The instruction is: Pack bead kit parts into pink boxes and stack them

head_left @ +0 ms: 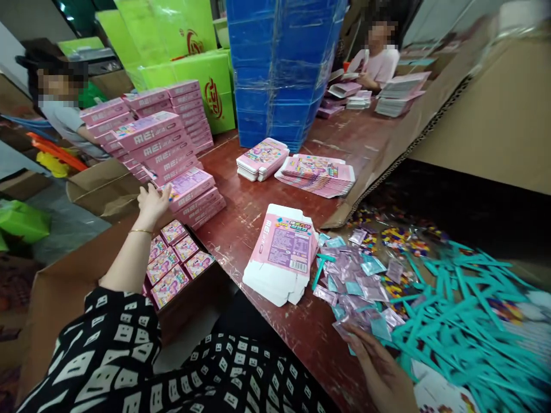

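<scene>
My left hand (pixel 154 202) reaches out with fingers spread, touching the end of a pink printed box (pixel 191 186) on top of a low stack. Below that arm, an open carton (pixel 64 281) holds several small pink boxes (pixel 170 285) in rows. At the lower right, my right hand (pixel 381 367) is at the near edge of a heap of purple and teal sachets (pixel 355 275). Its fingertips are pinched together on a purple sachet (pixel 343 327). Between the hands lies a pile of flat pink carton blanks (pixel 284 252) with white flaps.
Loose turquoise plastic sticks (pixel 460 310) cover the right side beside a tilted cardboard carton (pixel 486 109). More flat pink blanks (pixel 316 172) lie on the red table (pixel 232 229). Blue cartons (pixel 275 74) and green cartons (pixel 185 86) stand behind. Two people sit beyond, left and right.
</scene>
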### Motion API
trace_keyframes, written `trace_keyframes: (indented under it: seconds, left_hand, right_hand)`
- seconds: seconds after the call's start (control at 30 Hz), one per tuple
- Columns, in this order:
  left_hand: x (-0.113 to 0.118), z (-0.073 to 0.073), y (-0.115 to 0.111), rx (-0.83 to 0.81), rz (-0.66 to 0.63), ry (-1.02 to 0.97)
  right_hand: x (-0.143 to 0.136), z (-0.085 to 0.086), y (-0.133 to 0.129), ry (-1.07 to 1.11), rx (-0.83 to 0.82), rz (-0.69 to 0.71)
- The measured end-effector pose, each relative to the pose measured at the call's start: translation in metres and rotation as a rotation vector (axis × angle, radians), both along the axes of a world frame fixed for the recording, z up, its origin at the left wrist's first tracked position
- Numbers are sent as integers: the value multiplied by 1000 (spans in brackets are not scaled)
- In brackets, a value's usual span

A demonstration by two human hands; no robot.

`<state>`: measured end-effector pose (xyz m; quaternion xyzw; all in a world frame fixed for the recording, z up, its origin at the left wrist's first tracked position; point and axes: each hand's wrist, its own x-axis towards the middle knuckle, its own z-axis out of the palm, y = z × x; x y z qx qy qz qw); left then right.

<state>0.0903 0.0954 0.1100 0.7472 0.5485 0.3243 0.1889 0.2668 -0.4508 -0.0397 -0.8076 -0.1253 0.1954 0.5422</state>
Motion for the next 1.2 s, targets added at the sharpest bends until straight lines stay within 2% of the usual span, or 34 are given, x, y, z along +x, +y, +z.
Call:
trace_keyframes:
  seconds: [0.1, 0.17, 0.23, 0.3, 0.33, 0.4, 0.47, 0.5, 0.57, 0.63, 0.7, 0.8, 0.9, 0.97, 1.03, 1.1, 1.17, 1.2]
  left_hand:
    - [7, -9, -12, 203, -213, 338]
    - [10, -13, -14, 344, -294, 502]
    - [15, -19, -22, 460, -270, 485]
    - [24, -33, -46, 559, -312, 385]
    - [30, -44, -67, 596, -371, 326]
    - [43, -75, -123, 550, -700, 248]
    - [56, -114, -184, 497, -943, 289]
    - [61, -134, -210, 410, -1019, 318]
    - [68, -165, -248, 321, -1001, 317]
    - [70, -179, -263, 273, -952, 296]
    - [69, -174, -261, 252, -909, 260]
    - [67, -144, -246, 257, -819, 192]
    - [73, -112, -236, 314, -797, 146]
    - [80, -104, -236, 337, -819, 157]
    - [88, -108, -239, 316, -866, 228]
    - [96, -121, -241, 250, -933, 346]
    - [103, -138, -242, 172, -971, 444]
    - [105, -145, -241, 161, -975, 459]
  right_hand:
    - [-1, 8, 5, -93, -17, 14]
    - [6, 12, 14, -184, -1, 56]
    - [18, 16, 30, -273, 27, 140]
    - [37, 20, 59, -353, 53, 226]
    - [49, 22, 79, -392, 56, 262]
    - [75, 29, 128, -473, 22, 343]
    - [101, 38, 181, -535, -135, 439]
    - [113, 42, 206, -547, -229, 490]
    - [132, 50, 245, -545, -318, 536]
    - [143, 57, 263, -523, -365, 571]
    - [146, 66, 260, -499, -392, 629]
    - [144, 81, 231, -543, -228, 676]
    - [135, 95, 202, -659, -22, 598]
    - [122, 101, 192, -749, -99, 522]
    - [108, 100, 185, -844, -304, 459]
    - [101, 94, 170, -925, -475, 435]
    - [100, 86, 130, -953, -544, 430]
    - [98, 84, 99, -919, -570, 419]
